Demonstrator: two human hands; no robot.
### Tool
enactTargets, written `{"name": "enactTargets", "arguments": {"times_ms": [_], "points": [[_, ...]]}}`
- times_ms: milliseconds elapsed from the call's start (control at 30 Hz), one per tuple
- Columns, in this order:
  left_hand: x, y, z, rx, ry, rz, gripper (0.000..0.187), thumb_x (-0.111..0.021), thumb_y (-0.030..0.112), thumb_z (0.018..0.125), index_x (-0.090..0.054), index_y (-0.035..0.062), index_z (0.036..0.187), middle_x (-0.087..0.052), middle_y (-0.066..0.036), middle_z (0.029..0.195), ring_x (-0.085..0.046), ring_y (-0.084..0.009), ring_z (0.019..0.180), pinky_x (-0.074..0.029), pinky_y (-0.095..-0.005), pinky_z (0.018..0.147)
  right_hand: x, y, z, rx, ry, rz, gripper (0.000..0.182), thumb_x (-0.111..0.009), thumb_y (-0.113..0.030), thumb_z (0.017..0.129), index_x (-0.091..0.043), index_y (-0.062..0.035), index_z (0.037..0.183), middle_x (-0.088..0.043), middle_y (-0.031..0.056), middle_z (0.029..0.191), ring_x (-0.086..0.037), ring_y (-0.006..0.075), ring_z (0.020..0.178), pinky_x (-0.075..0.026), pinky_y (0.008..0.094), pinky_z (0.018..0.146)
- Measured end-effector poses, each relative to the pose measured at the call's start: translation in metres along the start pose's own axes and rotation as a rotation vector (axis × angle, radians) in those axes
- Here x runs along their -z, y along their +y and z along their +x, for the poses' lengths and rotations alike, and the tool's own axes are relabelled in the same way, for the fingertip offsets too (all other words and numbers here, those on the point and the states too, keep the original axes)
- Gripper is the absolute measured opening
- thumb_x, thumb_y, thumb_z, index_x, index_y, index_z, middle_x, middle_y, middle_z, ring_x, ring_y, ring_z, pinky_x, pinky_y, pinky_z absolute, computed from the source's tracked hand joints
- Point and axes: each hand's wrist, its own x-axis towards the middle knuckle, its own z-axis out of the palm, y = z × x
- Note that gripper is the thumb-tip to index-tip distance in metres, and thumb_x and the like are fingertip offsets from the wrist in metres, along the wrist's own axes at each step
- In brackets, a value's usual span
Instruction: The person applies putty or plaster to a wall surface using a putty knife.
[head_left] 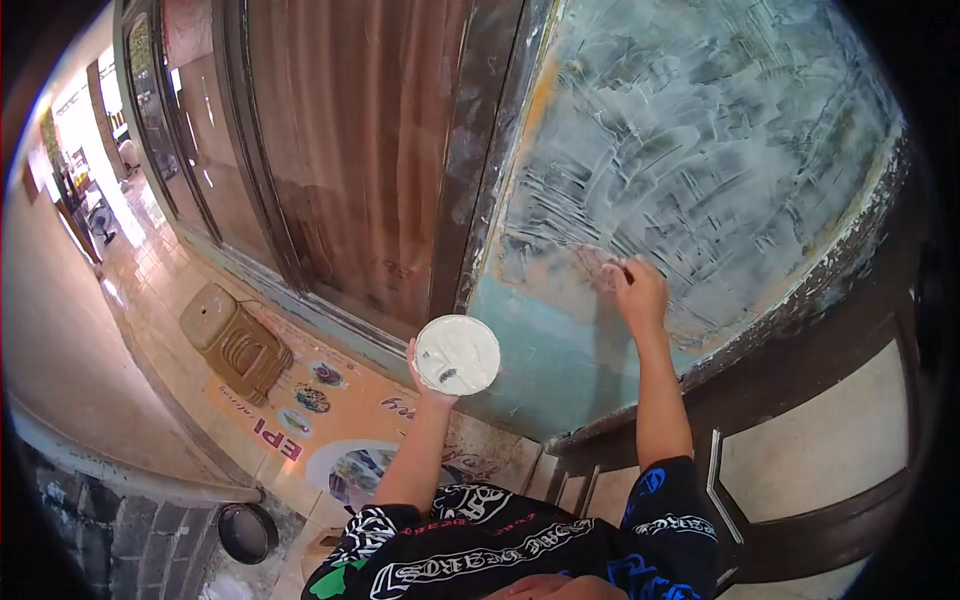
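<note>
My left hand [428,372] cups the round tub of white filler [457,354] from beneath, fingers curled round its rim. It looks light but sloppy, so I'd hold it level by the base. My right hand [638,290] is clenched against the wall [700,140], up and right of the tub; whatever tool it grips I can't make out.
</note>
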Motion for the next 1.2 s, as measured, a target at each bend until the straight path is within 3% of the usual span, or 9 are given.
{"name": "enactTargets", "arguments": {"times_ms": [133,200,300,433,633,767,900,1033,1200], "points": [[-0.001,0.003,0.002,-0.005,-0.008,-0.016,0.082,-0.049,0.071,0.081,-0.048,0.0174,0.144,-0.045,-0.013,0.149,-0.043,-0.0476,0.132,-0.029,-0.0848,0.095,-0.051,-0.004,-0.045,-0.013,-0.101,0.052,0.023,-0.072,-0.032,0.085,-0.068,-0.0094,0.084,-0.064,0.0087,0.082,-0.063,0.0338,0.084,-0.050,0.0461,0.067],[0.000,0.003,0.002,-0.009,0.004,-0.024,0.081,-0.048,0.069,0.083,-0.049,0.0149,0.143,-0.045,-0.013,0.149,-0.043,-0.0466,0.131,-0.031,-0.0836,0.095,-0.072,-0.006,-0.056,0.119,-0.143,0.061,0.024,-0.071,-0.034,0.085,-0.068,-0.0097,0.084,-0.064,0.0089,0.085,-0.063,0.0339,0.084,-0.049,0.0485,0.069],[0.007,0.001,0.008,-0.054,0.110,-0.065,0.081,-0.047,0.069,0.084,-0.049,0.0149,0.143,-0.048,-0.013,0.147,-0.047,-0.0466,0.129,-0.032,-0.0829,0.095,-0.072,0.014,-0.033,0.086,0.010,-0.037,0.024,-0.071,-0.033,0.085,-0.068,-0.0100,0.085,-0.064,0.0084,0.088,-0.063,0.0334,0.084,-0.050,0.0485,0.069],[-0.005,-0.004,0.001,0.028,-0.007,-0.001,0.081,-0.047,0.070,0.083,-0.049,0.0150,0.143,-0.047,-0.013,0.148,-0.046,-0.0464,0.130,-0.032,-0.0827,0.095,-0.004,0.013,-0.001,0.014,0.101,-0.054,0.022,-0.072,-0.031,0.085,-0.068,-0.0099,0.084,-0.064,0.0081,0.085,-0.062,0.0334,0.082,-0.050,0.0456,0.066],[-0.005,-0.006,0.002,0.017,0.010,-0.019,0.083,-0.051,0.071,0.080,-0.050,0.0152,0.143,-0.047,-0.015,0.147,-0.046,-0.0488,0.128,-0.029,-0.0851,0.095,-0.037,0.004,-0.048,0.077,-0.096,0.061,0.020,-0.073,-0.030,0.084,-0.068,-0.0103,0.084,-0.064,0.0085,0.084,-0.063,0.0326,0.084,-0.051,0.0450,0.068],[-0.009,-0.007,0.003,0.023,-0.015,0.025,0.081,-0.051,0.070,0.081,-0.051,0.0155,0.141,-0.049,-0.013,0.146,-0.048,-0.0469,0.128,-0.031,-0.0846,0.095,-0.073,0.029,-0.049,0.080,-0.124,-0.090,0.022,-0.070,-0.033,0.086,-0.069,-0.0112,0.084,-0.066,0.0069,0.089,-0.063,0.0319,0.087,-0.052,0.0448,0.070],[-0.020,-0.012,-0.008,0.010,0.018,-0.007,0.080,-0.048,0.070,0.083,-0.050,0.0162,0.142,-0.049,-0.014,0.146,-0.048,-0.0475,0.127,-0.032,-0.0846,0.093,-0.016,0.031,-0.014,0.013,0.121,-0.040,0.022,-0.073,-0.030,0.085,-0.068,-0.0088,0.083,-0.064,0.0091,0.084,-0.062,0.0329,0.084,-0.050,0.0464,0.069],[-0.019,-0.012,-0.011,0.064,-0.084,-0.062,0.083,-0.048,0.071,0.082,-0.047,0.0179,0.145,-0.046,-0.014,0.149,-0.046,-0.0479,0.129,-0.031,-0.0852,0.094,-0.004,0.026,-0.033,-0.043,0.055,0.038,0.022,-0.073,-0.029,0.085,-0.067,-0.0083,0.082,-0.063,0.0095,0.082,-0.061,0.0332,0.081,-0.050,0.0466,0.068],[-0.017,-0.015,-0.015,0.033,-0.107,-0.101,0.080,-0.046,0.069,0.085,-0.046,0.0153,0.145,-0.046,-0.015,0.148,-0.047,-0.0464,0.130,-0.035,-0.0792,0.097,-0.064,0.012,-0.065,0.155,-0.069,0.143,0.022,-0.073,-0.028,0.085,-0.067,-0.0070,0.079,-0.062,0.0114,0.079,-0.061,0.0345,0.080,-0.049,0.0468,0.068]]}}
